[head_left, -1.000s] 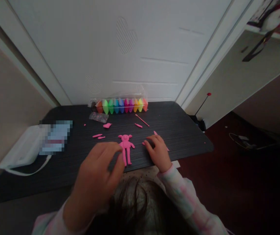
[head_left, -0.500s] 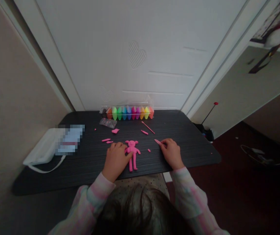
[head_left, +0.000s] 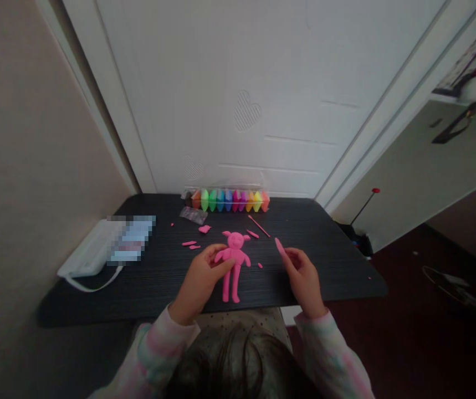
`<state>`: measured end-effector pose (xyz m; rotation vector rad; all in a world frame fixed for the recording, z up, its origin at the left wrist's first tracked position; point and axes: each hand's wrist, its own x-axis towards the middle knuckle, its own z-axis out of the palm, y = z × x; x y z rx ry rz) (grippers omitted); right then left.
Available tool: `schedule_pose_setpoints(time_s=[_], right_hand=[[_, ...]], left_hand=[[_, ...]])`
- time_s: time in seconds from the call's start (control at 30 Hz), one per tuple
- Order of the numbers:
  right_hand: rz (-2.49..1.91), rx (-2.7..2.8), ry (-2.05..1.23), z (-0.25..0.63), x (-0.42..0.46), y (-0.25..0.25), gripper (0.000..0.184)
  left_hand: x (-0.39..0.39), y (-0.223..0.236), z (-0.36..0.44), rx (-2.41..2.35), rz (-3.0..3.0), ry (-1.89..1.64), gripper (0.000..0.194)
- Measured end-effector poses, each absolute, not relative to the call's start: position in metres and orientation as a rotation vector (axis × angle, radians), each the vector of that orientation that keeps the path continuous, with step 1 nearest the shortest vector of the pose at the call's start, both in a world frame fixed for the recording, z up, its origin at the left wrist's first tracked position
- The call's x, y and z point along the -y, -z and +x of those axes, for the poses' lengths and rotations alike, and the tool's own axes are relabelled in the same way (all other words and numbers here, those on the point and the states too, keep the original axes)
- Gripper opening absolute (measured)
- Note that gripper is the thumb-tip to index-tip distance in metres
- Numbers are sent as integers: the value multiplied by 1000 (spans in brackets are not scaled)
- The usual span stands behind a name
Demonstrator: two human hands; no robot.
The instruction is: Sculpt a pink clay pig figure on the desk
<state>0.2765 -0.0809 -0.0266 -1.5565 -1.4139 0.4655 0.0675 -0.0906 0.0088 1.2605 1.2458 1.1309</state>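
My left hand (head_left: 200, 280) is closed round the side of a pink clay figure (head_left: 236, 256), with the thumb across its belly. The figure has a round head with two ears, two arms and two long legs that point towards me. Between the thumb and fingers of my right hand (head_left: 304, 277) is a slim pink modelling tool (head_left: 280, 246), its tip pointing up and away. A small pink clay bit (head_left: 260, 265) lies on the table between the hands. Beyond the figure rest a pink clay lump (head_left: 205, 229), a thin pink stick (head_left: 259, 226) and a short pink piece (head_left: 252, 234).
Along the back of the dark table (head_left: 146, 299) stands a clear pack of coloured clay (head_left: 225, 200), with a crumpled clear wrapper (head_left: 193, 215) before it. Two pink slivers (head_left: 189, 244) lie left of the figure. At the left are a white case (head_left: 92, 249) with a strap and a blurred-out screen.
My left hand has taken hold of the figure and lifted it slightly off the table. My right hand has raised the pink tool and tilted it more upright. The camera view has shifted a little.
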Motion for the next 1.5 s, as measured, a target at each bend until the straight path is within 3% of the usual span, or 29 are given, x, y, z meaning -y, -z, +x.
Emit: schedule_pose_setpoints(time_s=[0.17, 0.3, 0.47, 0.6, 0.9, 1.23, 1.5], right_hand=[[-1271, 1446, -540, 253, 138, -18, 15], [-1177, 1699, -526, 253, 148, -39, 15], [-1685, 1795, -338, 282, 88, -8, 25], [-1757, 1985, -356, 300, 50, 21, 23], [-1913, 2035, -249, 295, 3, 21, 26], [-1969, 1951, -316, 283, -17, 31, 21], [-1691, 1766, -476, 295, 0, 7, 26]], left_hand=[[115, -30, 66, -1066, 1072, -1249, 23], [126, -42, 67, -993, 1030, -1269, 20], [117, -34, 64, -940, 735, -1333, 18], [104, -20, 61, -826, 513, -1294, 10], [100, -12, 64, -778, 342, -1245, 18], [112, -29, 62, -568, 240, -1194, 29], [129, -39, 64, -700, 487, -1205, 16]])
